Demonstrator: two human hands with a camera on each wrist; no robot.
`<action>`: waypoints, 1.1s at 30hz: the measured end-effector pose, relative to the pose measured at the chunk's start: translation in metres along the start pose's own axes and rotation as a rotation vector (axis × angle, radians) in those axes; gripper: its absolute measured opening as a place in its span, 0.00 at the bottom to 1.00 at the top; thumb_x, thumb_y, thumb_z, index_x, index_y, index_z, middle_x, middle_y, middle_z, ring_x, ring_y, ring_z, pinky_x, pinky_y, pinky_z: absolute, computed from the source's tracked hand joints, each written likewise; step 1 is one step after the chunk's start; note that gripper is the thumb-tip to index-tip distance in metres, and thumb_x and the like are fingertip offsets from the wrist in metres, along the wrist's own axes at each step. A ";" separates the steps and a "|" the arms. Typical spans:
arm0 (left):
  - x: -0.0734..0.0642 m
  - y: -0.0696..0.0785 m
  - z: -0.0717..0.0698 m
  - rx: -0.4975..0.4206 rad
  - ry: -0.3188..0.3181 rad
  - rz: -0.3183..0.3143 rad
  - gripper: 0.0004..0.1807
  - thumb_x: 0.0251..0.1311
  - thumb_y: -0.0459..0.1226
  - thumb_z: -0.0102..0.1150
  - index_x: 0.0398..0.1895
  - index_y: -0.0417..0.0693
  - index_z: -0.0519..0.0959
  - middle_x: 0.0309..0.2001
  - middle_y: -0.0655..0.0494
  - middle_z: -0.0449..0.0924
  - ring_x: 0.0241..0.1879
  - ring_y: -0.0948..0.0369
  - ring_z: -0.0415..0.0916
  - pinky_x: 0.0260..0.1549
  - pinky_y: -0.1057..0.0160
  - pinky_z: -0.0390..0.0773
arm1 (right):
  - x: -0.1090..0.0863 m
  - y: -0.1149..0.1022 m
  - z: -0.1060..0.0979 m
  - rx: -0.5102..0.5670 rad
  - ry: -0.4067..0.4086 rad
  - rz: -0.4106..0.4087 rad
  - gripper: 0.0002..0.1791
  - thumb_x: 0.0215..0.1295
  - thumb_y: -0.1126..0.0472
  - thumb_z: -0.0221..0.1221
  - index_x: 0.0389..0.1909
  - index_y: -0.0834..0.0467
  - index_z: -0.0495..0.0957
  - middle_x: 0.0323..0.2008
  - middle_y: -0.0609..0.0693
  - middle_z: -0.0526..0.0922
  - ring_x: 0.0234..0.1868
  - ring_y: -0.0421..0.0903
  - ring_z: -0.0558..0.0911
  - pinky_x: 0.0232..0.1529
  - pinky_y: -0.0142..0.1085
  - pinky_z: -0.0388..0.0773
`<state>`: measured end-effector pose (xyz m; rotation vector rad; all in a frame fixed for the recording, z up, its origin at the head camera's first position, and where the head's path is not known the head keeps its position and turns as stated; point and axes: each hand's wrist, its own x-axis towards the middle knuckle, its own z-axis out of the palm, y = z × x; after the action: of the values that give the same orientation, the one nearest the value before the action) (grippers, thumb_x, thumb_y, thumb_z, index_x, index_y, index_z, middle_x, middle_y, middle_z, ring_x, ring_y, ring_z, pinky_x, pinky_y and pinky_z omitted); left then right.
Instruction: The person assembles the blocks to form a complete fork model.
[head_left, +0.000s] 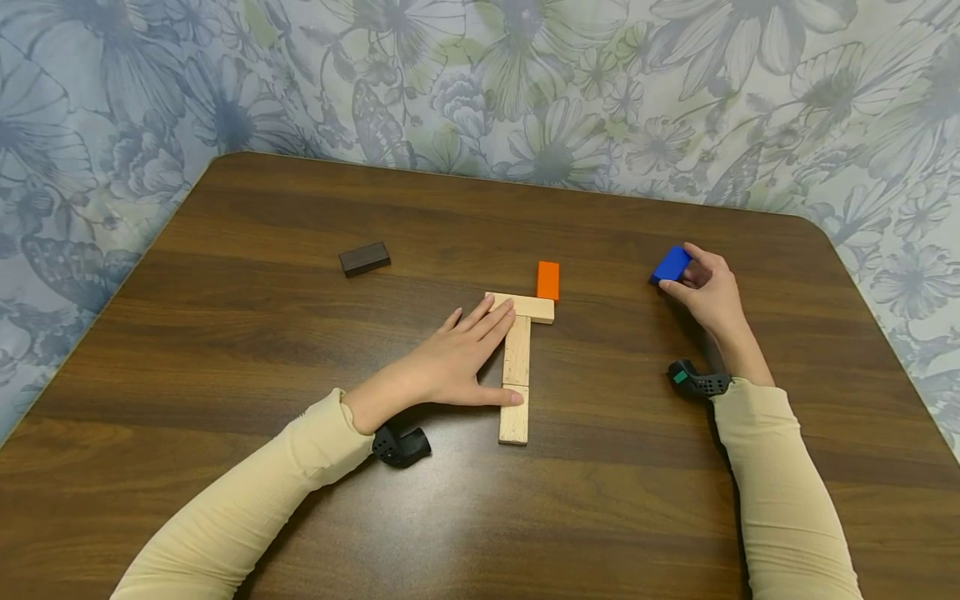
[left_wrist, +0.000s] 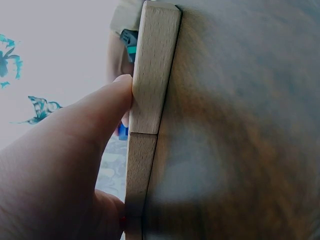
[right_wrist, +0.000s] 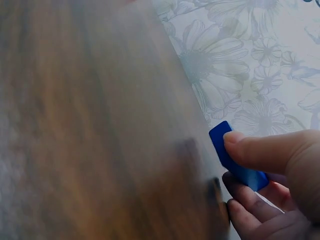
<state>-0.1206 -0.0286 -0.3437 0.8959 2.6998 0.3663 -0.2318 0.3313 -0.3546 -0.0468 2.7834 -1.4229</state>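
Three plain wooden blocks form a T: two lie end to end as a stem, and a crosspiece block lies across its far end. My left hand rests on them with straight fingers, fingertips on the crosspiece and thumb on the nearer stem block. Right of the T, my right hand pinches a blue block between thumb and fingers. In the right wrist view the thumb presses the face of that blue block. An orange block touches or nearly touches the crosspiece's far side.
A dark brown block lies to the left on the brown wooden table. Behind the table's far edge stands a wall with floral wallpaper. Each wrist carries a black camera.
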 end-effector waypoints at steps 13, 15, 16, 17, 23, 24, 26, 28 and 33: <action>-0.002 0.002 -0.001 0.005 0.001 0.000 0.59 0.51 0.74 0.40 0.74 0.47 0.35 0.73 0.57 0.27 0.69 0.59 0.19 0.63 0.46 0.36 | -0.002 -0.010 0.005 0.176 -0.014 0.078 0.40 0.61 0.57 0.62 0.72 0.54 0.55 0.69 0.56 0.52 0.63 0.53 0.65 0.50 0.27 0.69; -0.002 0.002 -0.001 0.006 -0.002 -0.001 0.59 0.51 0.74 0.40 0.74 0.47 0.35 0.73 0.57 0.26 0.69 0.59 0.19 0.63 0.46 0.36 | -0.002 -0.013 0.008 0.227 -0.019 0.074 0.39 0.60 0.57 0.62 0.71 0.54 0.57 0.69 0.55 0.52 0.63 0.53 0.65 0.51 0.28 0.69; -0.002 0.002 -0.001 0.006 -0.003 -0.002 0.59 0.51 0.74 0.40 0.74 0.47 0.35 0.73 0.57 0.26 0.69 0.59 0.19 0.63 0.46 0.36 | -0.003 -0.015 0.009 0.242 -0.021 0.071 0.39 0.60 0.57 0.63 0.71 0.54 0.57 0.69 0.55 0.52 0.63 0.52 0.66 0.52 0.28 0.69; -0.002 0.002 -0.001 0.008 -0.005 -0.003 0.59 0.51 0.74 0.40 0.74 0.47 0.35 0.73 0.57 0.26 0.69 0.59 0.19 0.63 0.46 0.36 | -0.003 -0.017 0.011 0.265 -0.022 0.067 0.39 0.60 0.57 0.63 0.71 0.55 0.58 0.69 0.55 0.53 0.63 0.52 0.66 0.52 0.29 0.68; -0.003 0.002 -0.001 0.014 -0.007 -0.004 0.58 0.51 0.73 0.40 0.74 0.47 0.35 0.73 0.56 0.26 0.69 0.58 0.20 0.63 0.46 0.36 | -0.002 -0.030 0.024 0.358 -0.048 0.043 0.38 0.59 0.59 0.64 0.70 0.55 0.60 0.68 0.54 0.54 0.63 0.52 0.67 0.55 0.31 0.66; -0.003 0.002 0.000 0.014 -0.006 -0.005 0.58 0.51 0.73 0.40 0.74 0.47 0.35 0.73 0.57 0.26 0.69 0.59 0.20 0.63 0.46 0.36 | -0.002 -0.033 0.027 0.366 -0.059 0.039 0.38 0.59 0.59 0.64 0.70 0.55 0.60 0.68 0.54 0.54 0.63 0.52 0.66 0.55 0.31 0.66; -0.003 0.002 0.000 0.012 -0.006 -0.004 0.58 0.51 0.73 0.40 0.74 0.47 0.35 0.73 0.57 0.26 0.69 0.59 0.20 0.63 0.46 0.36 | -0.001 -0.039 0.034 0.380 -0.082 0.026 0.38 0.59 0.59 0.64 0.70 0.56 0.60 0.68 0.54 0.55 0.63 0.53 0.66 0.55 0.32 0.66; -0.004 0.003 0.000 0.011 -0.005 -0.004 0.59 0.51 0.73 0.40 0.74 0.47 0.35 0.73 0.57 0.26 0.69 0.59 0.20 0.63 0.46 0.36 | -0.001 -0.047 0.040 0.407 -0.110 0.010 0.38 0.59 0.61 0.64 0.69 0.57 0.60 0.67 0.53 0.55 0.63 0.55 0.65 0.55 0.33 0.67; -0.004 0.004 0.000 0.009 0.000 -0.001 0.59 0.51 0.73 0.40 0.74 0.46 0.36 0.73 0.57 0.27 0.69 0.59 0.20 0.63 0.46 0.36 | -0.001 -0.065 0.057 0.447 -0.167 -0.054 0.36 0.59 0.64 0.63 0.69 0.56 0.62 0.66 0.53 0.57 0.62 0.55 0.66 0.53 0.34 0.68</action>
<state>-0.1152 -0.0276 -0.3415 0.8977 2.7044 0.3539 -0.2283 0.2468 -0.3351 -0.2239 2.2926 -1.9172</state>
